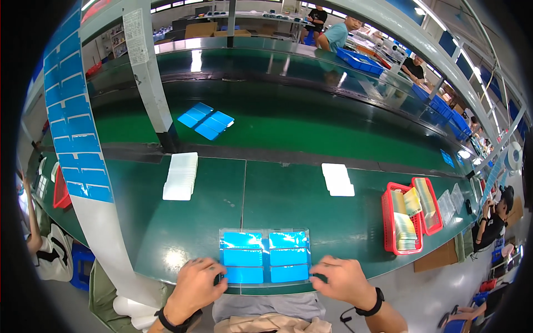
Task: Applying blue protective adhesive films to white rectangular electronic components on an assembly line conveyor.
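Observation:
A clear flat sheet bearing several bright blue rectangular panels in two columns (pixel 242 257) lies at the table's front edge, right before me. At its lower left corner is my left hand (pixel 197 284), fingers curled and thumb against the edge. My right hand (pixel 347 281) pinches the opposite lower right edge in the same way. Dark bands circle both wrists. Beyond the sheet, a fanned stack of white cards (pixel 180 176) lies to the left and a smaller white stack (pixel 337 180) to the right.
Red baskets hold yellowish-green cards: a nearer one (pixel 388 233) and one behind (pixel 435 226). Clear bags (pixel 446 204) lie beyond. A long strip of blue panels (pixel 76 130) hangs at left by a post (pixel 145 72). Blue sheets (pixel 214 125) lie on the green conveyor (pixel 288 122). Other people sit around.

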Action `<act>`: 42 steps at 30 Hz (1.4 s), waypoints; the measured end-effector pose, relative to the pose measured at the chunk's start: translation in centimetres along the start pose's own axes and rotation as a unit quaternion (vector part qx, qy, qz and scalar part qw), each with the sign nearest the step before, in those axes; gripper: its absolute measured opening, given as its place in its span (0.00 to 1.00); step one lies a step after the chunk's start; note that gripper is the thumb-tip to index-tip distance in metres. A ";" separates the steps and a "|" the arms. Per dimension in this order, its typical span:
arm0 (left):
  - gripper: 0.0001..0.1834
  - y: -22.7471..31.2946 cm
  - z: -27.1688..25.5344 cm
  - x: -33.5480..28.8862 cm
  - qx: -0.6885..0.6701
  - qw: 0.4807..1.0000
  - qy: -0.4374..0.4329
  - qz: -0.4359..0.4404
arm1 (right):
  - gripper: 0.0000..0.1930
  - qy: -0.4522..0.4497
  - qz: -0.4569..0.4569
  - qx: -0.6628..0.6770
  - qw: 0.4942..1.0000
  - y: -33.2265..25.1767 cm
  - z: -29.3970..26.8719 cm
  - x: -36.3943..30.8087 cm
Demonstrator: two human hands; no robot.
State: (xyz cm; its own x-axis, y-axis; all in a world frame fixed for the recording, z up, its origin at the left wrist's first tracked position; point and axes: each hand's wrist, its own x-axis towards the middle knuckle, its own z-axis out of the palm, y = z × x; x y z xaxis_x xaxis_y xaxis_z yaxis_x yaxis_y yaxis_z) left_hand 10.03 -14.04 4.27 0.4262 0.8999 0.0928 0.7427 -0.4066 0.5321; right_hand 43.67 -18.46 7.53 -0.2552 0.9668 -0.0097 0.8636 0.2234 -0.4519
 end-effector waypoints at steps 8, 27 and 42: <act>0.16 0.5 0.5 6.7 0.117 0.972 -0.105 0.177 | 0.20 -0.065 -0.240 -0.133 0.959 0.6 1.6 7.1; 0.15 -0.6 0.8 1.7 0.020 0.997 0.013 0.072 | 0.17 0.080 -0.181 -0.044 0.979 2.0 1.9 5.9; 0.16 -1.2 0.6 5.1 0.094 0.980 -0.081 0.155 | 0.21 -0.051 -0.187 -0.118 0.974 3.1 1.8 5.9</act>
State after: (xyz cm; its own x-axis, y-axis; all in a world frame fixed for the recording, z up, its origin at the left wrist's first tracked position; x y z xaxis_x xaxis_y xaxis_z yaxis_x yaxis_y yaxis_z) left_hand 11.59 -9.09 3.59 0.7119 0.6974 0.0822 0.6400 -0.6925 0.3328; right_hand 44.04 -12.29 4.42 -0.6031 0.7974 0.0223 0.7743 0.5919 -0.2241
